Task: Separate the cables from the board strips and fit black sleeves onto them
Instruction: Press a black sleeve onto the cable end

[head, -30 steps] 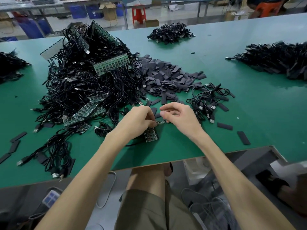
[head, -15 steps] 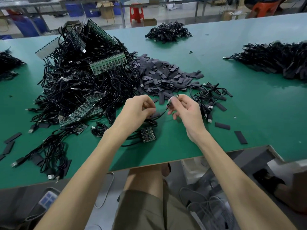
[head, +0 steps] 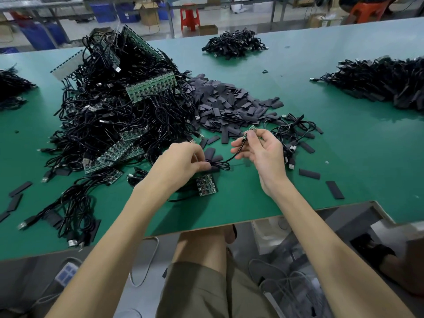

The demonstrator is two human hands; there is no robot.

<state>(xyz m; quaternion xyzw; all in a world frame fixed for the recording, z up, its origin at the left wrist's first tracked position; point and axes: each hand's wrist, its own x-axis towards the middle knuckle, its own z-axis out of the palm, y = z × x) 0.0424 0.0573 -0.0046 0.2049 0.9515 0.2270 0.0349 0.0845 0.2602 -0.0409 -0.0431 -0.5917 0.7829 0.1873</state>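
- Since a second ago our right hand (head: 266, 154) has risen from the board strip (head: 206, 185), thumb and forefinger pinching the cable (head: 231, 158) by its green end.
- Our left hand (head: 181, 161) pinches the cable's coil, just above the board strip on the green table (head: 252, 203).
- Black sleeves (head: 229, 104) lie heaped just beyond.

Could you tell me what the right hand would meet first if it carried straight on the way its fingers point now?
Probably the pile of black sleeves just beyond it. The right hand, pinching a cable end, points away and slightly left. It looks raised, so it might pass over.
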